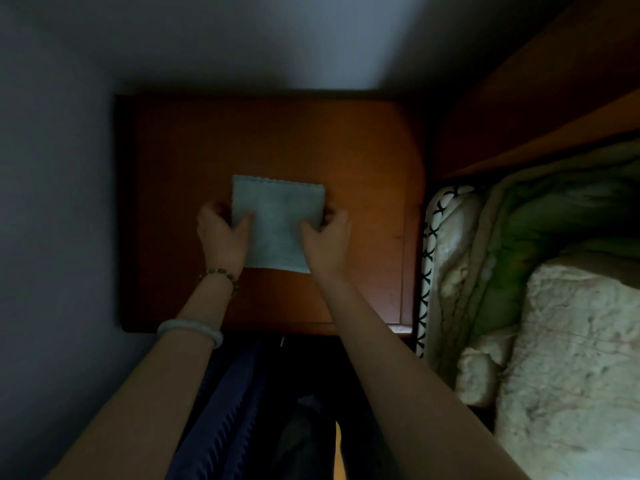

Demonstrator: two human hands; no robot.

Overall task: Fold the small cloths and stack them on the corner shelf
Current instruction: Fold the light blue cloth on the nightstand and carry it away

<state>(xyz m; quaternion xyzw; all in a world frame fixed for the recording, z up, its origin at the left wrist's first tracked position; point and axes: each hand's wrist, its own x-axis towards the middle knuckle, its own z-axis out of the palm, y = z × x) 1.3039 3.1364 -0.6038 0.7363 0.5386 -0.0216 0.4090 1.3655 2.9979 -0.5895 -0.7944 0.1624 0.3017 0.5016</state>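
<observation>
Cloth (277,223) like this probably handled as light, soft and limp, not slippery, so the side edges were the sensible place to take it, all layers together. Your left hand (221,233) and right hand (325,237) did that: each pinched one side edge, thumb on top, fingers curled at the edge. The pale blue-green square, folded flat with a scalloped far hem, was about the middle of the shelf (311,140), a smooth reddish wood top with rounded corners. Whether it rested there or hung just above, I could not tell. Quilted bedding (519,271) lay beside the shelf's right edge.
</observation>
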